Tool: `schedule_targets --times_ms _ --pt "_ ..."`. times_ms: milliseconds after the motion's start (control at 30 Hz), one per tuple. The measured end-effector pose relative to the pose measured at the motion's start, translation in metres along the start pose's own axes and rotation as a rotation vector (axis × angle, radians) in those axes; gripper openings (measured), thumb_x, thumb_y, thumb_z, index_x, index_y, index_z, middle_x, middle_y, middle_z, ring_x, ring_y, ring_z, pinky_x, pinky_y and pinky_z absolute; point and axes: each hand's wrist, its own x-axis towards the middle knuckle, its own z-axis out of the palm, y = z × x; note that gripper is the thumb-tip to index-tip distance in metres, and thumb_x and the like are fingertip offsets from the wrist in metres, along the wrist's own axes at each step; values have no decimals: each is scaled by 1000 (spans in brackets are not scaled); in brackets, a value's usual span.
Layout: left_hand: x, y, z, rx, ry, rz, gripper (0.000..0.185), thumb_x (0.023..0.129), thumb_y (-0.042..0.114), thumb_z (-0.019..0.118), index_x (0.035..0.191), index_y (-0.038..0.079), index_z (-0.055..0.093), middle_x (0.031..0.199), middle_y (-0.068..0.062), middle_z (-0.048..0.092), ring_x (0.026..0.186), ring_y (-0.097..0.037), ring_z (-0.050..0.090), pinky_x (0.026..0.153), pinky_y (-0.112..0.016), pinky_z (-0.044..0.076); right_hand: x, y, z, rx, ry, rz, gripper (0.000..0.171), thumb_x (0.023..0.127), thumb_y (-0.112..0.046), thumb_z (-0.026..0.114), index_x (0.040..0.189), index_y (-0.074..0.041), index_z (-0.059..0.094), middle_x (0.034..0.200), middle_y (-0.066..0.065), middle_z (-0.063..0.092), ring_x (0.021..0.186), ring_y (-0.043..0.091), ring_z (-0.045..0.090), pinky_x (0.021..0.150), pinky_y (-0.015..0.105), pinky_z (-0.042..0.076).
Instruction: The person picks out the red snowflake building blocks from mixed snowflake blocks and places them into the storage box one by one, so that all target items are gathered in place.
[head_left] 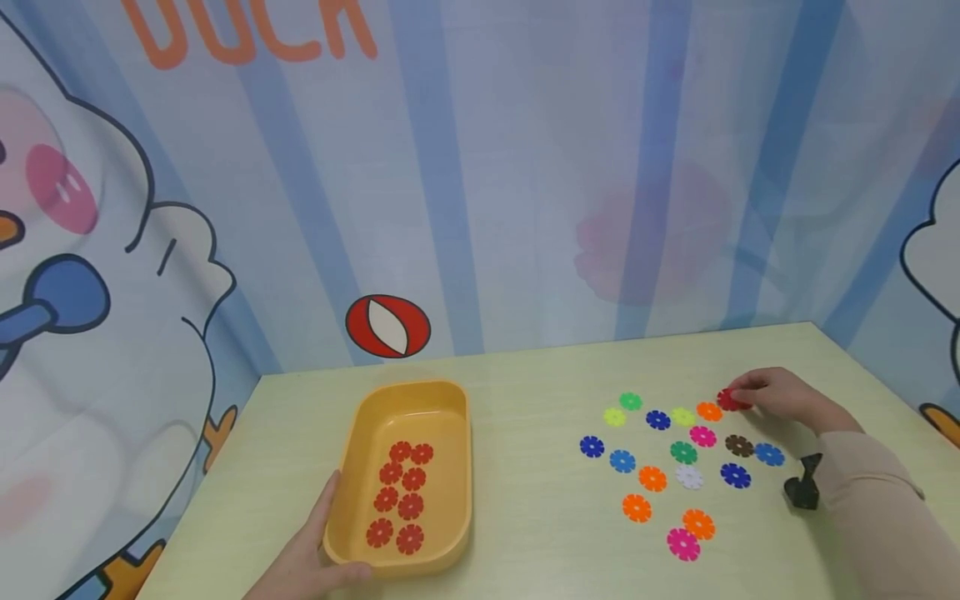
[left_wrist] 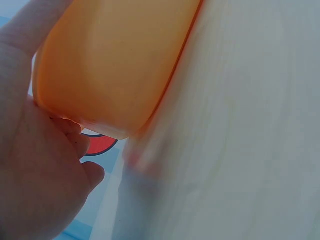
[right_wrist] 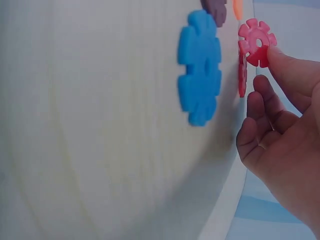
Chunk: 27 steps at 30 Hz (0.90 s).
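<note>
Right hand (head_left: 780,396) pinches a red snowflake disc (right_wrist: 257,42) at the scatter's 1 o'clock edge, liable to slip; left hand (head_left: 311,546) grips the orange tray (head_left: 356,467).

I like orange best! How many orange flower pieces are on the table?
4: one near the right hand, one mid-cluster, two at the near edge. None seem hidden.

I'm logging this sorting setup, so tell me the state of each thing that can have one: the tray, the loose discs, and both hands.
orange tray: upright on the table, holding eight red discs
left hand: gripping the tray's near corner
right hand: pinching a red disc, tilted up off the table
loose coloured discs: lying flat, scattered, mostly apart
table: bearing everything
</note>
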Motion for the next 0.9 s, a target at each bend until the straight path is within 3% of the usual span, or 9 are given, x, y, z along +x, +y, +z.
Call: schedule_targets --times_ms 300,533,633,800,900 --pt "-1 1 0 27 7 -11 131 70 54 79 153 18 -16 159 -22 7 136 -52 24 105 -68 29 3 -18 -3 -22 5 -42 40 99 -23 54 118 11 58 102 17 64 85 25 53 70 32 50" --pt "0 0 0 32 10 -14 131 70 54 79 154 18 -16 159 -23 8 136 -51 26 105 -69 29 7 -47 0 31 -34 -115 38 99 -25 55 119 7 59 109 17 65 79 25 53 64 34 51" --pt "-1 1 1 30 11 -22 132 70 52 80 154 18 -15 159 -23 9 135 -51 27 104 -69 30 7 -64 3 12 -28 -176 36 99 -26 54 117 4 61 110 17 65 85 29 56 70 40 54" --pt "-1 2 1 30 9 -18 131 70 52 80 154 18 -16 159 -23 7 136 -52 25 104 -69 29 7 -95 10 16 -11 -261 31 100 -25 53 113 1 64 107 11 67 102 33 58 91 52 51" --pt "0 2 1 33 5 -9 131 70 53 79 154 18 -16 159 -23 7 136 -53 22 105 -70 27 7 -113 15 40 -24 -279 28 100 -24 53 112 -3 65 106 7 68 103 33 58 93 51 50"
